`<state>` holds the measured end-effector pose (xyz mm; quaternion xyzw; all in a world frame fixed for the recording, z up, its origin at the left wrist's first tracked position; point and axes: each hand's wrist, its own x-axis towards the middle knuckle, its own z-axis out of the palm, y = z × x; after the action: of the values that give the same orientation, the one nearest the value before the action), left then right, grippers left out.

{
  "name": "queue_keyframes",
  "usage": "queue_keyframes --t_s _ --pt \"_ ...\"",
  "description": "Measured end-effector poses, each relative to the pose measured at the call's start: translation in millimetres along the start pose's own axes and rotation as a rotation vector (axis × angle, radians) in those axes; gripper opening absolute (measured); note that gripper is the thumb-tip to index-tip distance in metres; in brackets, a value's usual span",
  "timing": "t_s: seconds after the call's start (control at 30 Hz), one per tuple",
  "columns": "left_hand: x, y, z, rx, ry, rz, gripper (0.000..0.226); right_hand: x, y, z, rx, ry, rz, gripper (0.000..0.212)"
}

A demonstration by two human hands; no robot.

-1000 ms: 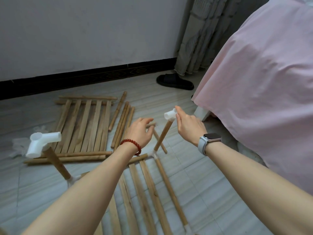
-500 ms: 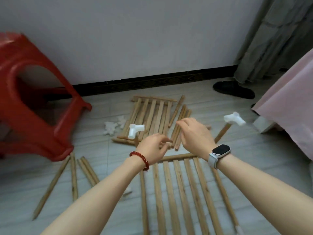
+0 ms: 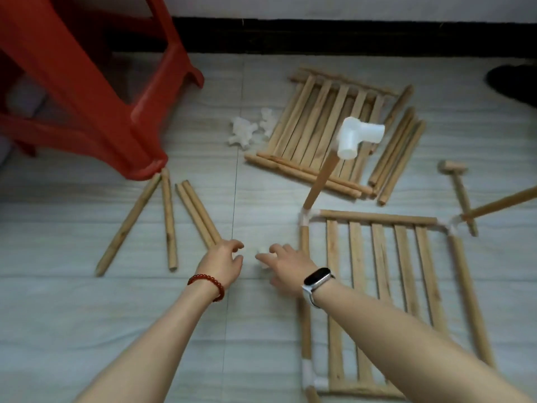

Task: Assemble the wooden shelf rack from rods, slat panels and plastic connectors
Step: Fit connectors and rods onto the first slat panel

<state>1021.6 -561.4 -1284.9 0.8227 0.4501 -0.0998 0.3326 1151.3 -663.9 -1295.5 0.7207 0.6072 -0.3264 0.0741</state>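
On my screen the floor (image 3: 87,309) is pale grey tile with faint lighter streaks, edged by a black skirting (image 3: 319,36) under a whitish wall. The stool (image 3: 87,91) is bright red plastic. I see the loose rods (image 3: 170,219) and both slat panels (image 3: 319,126) (image 3: 380,266) in light tan wood, with a slightly darker grain. The connector (image 3: 359,136) on the upright rod (image 3: 321,177) is translucent white, as are the spare connectors (image 3: 247,130) on the tiles. The mallet (image 3: 459,184) is the same tan wood. My left wrist bears a dark red bead bracelet (image 3: 207,285); the right a watch (image 3: 316,279) with a black face and pale grey strap.
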Motion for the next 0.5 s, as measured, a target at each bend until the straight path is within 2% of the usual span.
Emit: queue_keyframes --t_s 0.1,0.2,0.4,0.5 --pt "0.3 -18.8 23.1 -0.05 0.052 0.007 0.03 19.3 -4.7 25.4 -0.023 0.077 0.044 0.037" --pt "-5.3 -24.4 29.2 -0.081 0.093 0.031 0.029 17.2 -4.2 29.2 0.048 0.117 0.032 0.034" --pt "-26.6 -4.1 13.4 -0.125 0.091 0.104 0.027 -31.9 4.6 -4.4 0.472 0.162 0.145 0.026" --pt "-49.3 17.0 0.8 -0.135 0.1 0.172 0.028 -70.5 6.8 -25.3 0.59 0.243 0.157 0.027"
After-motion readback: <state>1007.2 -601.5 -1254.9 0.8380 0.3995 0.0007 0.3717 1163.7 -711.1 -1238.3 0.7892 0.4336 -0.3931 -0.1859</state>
